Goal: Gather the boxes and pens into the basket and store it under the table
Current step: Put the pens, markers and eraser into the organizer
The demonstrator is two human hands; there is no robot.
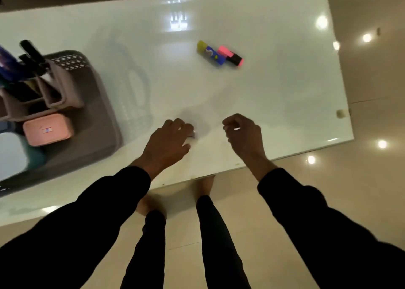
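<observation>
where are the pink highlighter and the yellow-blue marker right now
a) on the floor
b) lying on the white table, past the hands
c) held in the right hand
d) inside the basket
b, the pink highlighter and the yellow-blue marker lie side by side on the white table, beyond both hands and well clear of the basket at the left.

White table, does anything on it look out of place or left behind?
Yes. Two short markers, a pink and black highlighter and a yellow and blue one, lie side by side mid-table, far from the grey plastic basket at the table's left, which already holds the organiser and boxes.
</observation>
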